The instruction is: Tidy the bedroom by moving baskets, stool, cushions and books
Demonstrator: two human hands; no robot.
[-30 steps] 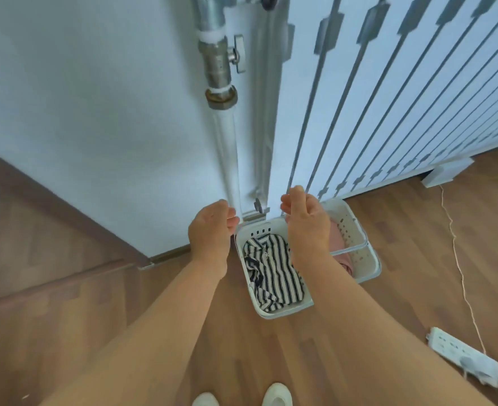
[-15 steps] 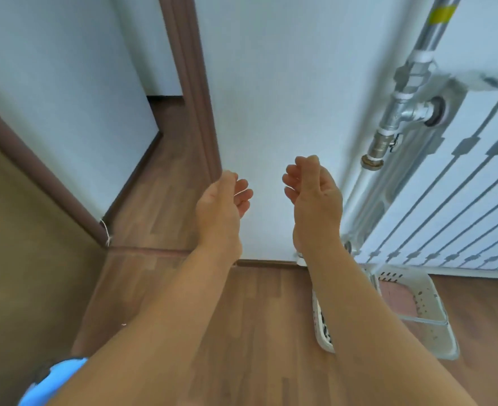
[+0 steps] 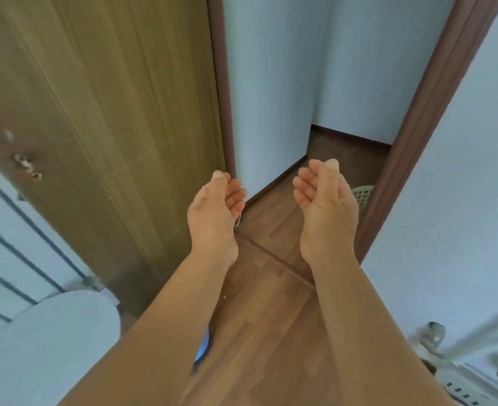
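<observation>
Left hand: the left hand (image 3: 212, 212) is raised at the centre of the frame, fingers loosely curled toward the palm, nothing in it.
Right hand: the right hand (image 3: 326, 206) is just right of centre, level with the other and apart from it, fingers loosely curled, nothing in it.
Basket: a pale perforated plastic basket (image 3: 362, 197) shows only as a sliver right of the right hand, against the brown door frame (image 3: 435, 118); whether it sits on the floor I cannot tell.
Door: an olive-brown wooden door (image 3: 95, 112) fills the upper left of the frame, with screw holes near its left edge.
Floor: brown wood-plank floor (image 3: 271, 332) runs from the lower centre through the doorway, crossed by a darker threshold strip (image 3: 274, 259).
Lower left: a rounded white object (image 3: 45, 347), blurred.
Lower right: metal pipe fittings (image 3: 432, 336) and a white perforated rim (image 3: 461, 388), blurred.
Under the left forearm: a small blue patch (image 3: 203, 347), unclear.
</observation>
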